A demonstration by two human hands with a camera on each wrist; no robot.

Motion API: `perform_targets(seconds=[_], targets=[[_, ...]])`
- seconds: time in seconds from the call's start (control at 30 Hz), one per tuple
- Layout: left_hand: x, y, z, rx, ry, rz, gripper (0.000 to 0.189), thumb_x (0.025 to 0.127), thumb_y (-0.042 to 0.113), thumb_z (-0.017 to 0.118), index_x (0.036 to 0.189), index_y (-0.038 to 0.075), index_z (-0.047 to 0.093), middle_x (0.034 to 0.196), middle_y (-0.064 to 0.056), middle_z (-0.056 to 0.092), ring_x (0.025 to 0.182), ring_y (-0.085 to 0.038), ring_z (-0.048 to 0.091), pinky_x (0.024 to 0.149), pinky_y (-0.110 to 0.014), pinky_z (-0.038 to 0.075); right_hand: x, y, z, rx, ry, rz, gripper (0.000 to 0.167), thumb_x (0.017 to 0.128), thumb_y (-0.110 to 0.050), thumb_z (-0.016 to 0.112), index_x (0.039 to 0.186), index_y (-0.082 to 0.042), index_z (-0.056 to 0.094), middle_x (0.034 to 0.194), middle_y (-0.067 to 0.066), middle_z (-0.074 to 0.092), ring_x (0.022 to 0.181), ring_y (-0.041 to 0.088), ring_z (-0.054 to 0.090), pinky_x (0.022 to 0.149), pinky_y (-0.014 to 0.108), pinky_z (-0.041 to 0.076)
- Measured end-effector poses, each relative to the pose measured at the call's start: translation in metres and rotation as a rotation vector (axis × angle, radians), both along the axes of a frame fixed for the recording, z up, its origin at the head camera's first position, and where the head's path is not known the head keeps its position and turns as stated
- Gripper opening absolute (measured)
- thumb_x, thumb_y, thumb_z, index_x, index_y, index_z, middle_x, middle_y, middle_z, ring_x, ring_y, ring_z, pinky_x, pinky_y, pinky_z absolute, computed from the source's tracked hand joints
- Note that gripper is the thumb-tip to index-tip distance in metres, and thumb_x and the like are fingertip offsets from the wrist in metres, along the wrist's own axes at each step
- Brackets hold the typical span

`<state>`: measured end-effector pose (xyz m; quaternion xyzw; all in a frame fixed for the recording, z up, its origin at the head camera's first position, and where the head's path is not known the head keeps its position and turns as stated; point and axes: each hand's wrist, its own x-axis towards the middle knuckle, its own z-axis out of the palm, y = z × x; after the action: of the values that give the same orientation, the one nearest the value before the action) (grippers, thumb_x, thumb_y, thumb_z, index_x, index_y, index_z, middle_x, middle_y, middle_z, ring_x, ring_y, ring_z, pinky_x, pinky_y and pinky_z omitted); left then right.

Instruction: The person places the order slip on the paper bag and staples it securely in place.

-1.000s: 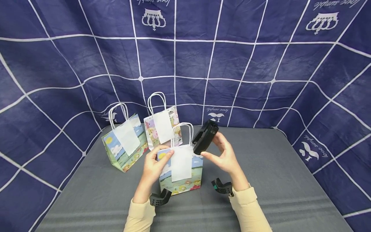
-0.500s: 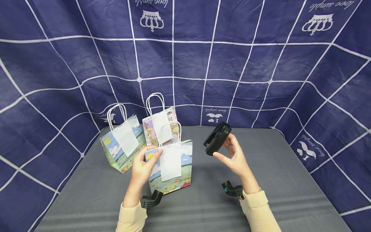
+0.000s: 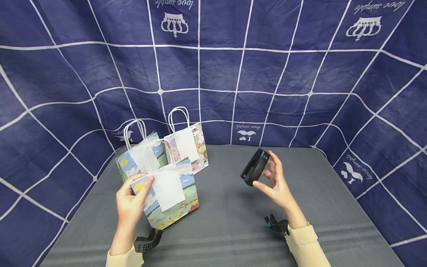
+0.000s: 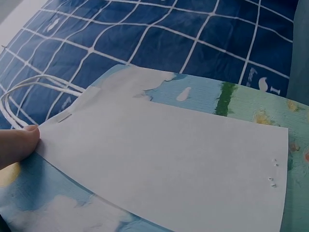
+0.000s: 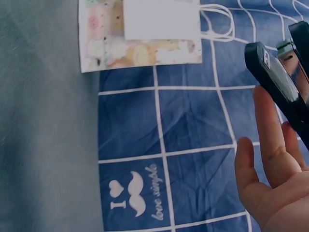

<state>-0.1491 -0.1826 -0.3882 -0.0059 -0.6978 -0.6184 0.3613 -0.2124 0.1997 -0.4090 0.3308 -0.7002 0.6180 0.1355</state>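
Note:
My left hand [image 3: 128, 202] pinches the top left corner of a small paper gift bag [image 3: 191, 191], painted with sky, clouds and flowers. The bag tilts and overlaps another bag behind it. A white sheet of paper [image 4: 169, 150] covers part of its front; a staple [image 4: 64, 117] shows at the sheet's top edge, close to my thumb [image 4: 21, 143]. Off to the right, my right hand [image 3: 278, 187] holds a black stapler [image 3: 256, 167] in the air between thumb and fingers. The right wrist view has the stapler [image 5: 273, 72] partly cut off at the edge.
At the back left stand a second landscape-printed bag [image 3: 128, 163] and a pink-and-yellow patterned bag [image 3: 201, 148], both with white handles and white sheets. A grey cloth [image 3: 230, 230] covers the table. Blue gridded fabric [image 3: 220, 70] hangs around it.
The left hand has carried its bag leftward, away from the stapler, and the bag has tilted. The right hand has moved to the right with the stapler.

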Motion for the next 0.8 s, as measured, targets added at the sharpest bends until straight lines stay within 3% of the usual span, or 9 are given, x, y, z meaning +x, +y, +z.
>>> perform_targets(seconds=[0.1,0.3,0.47,0.67,0.8], targets=[[0.003,-0.016,-0.008,0.034,0.004,0.026,0.015,0.08,-0.009,0.068,0.094,-0.011,0.063,0.073,0.006,0.065,0.058,-0.002,0.058,0.051,-0.014,0.046,0.003,0.005,-0.002,0.037,-0.029,-0.028,0.099,0.075,0.02,0.064,0.15,-0.01,0.005,0.125,0.018,0.04,0.094,0.016,0.061,0.095,0.022,0.035],[0.017,-0.034,-0.006,0.038,-0.037,0.103,0.016,0.08,-0.007,0.069,0.095,-0.01,0.064,0.07,0.006,0.065,0.056,-0.002,0.059,0.049,-0.014,0.046,0.005,0.017,-0.013,0.121,-0.097,-0.078,0.098,0.076,0.018,0.065,0.15,-0.01,0.009,0.135,0.018,0.029,0.092,0.017,0.062,0.092,0.021,0.037],[0.026,-0.048,-0.01,0.033,-0.08,0.182,0.018,0.079,-0.002,0.072,0.095,-0.007,0.066,0.071,0.005,0.066,0.055,-0.003,0.058,0.049,-0.014,0.046,0.006,0.03,-0.024,0.188,-0.162,-0.059,0.093,0.08,0.011,0.066,0.151,-0.011,0.01,0.139,0.021,0.024,0.089,0.018,0.063,0.087,0.022,0.041],[0.035,-0.064,-0.013,0.096,-0.056,0.199,0.019,0.078,-0.005,0.072,0.095,-0.011,0.065,0.071,0.002,0.066,0.055,-0.003,0.059,0.049,-0.013,0.046,0.005,0.047,-0.041,0.24,-0.184,-0.014,0.09,0.082,0.008,0.065,0.15,-0.007,0.007,0.138,0.025,0.025,0.084,0.022,0.063,0.077,0.029,0.048],[0.043,-0.072,-0.012,0.116,-0.091,0.23,0.019,0.079,-0.003,0.072,0.095,-0.01,0.065,0.071,0.003,0.066,0.054,-0.002,0.059,0.049,-0.013,0.046,0.006,0.057,-0.05,0.27,-0.236,-0.024,0.089,0.084,0.003,0.066,0.15,-0.01,0.009,0.137,0.027,0.026,0.082,0.022,0.064,0.073,0.03,0.05]])
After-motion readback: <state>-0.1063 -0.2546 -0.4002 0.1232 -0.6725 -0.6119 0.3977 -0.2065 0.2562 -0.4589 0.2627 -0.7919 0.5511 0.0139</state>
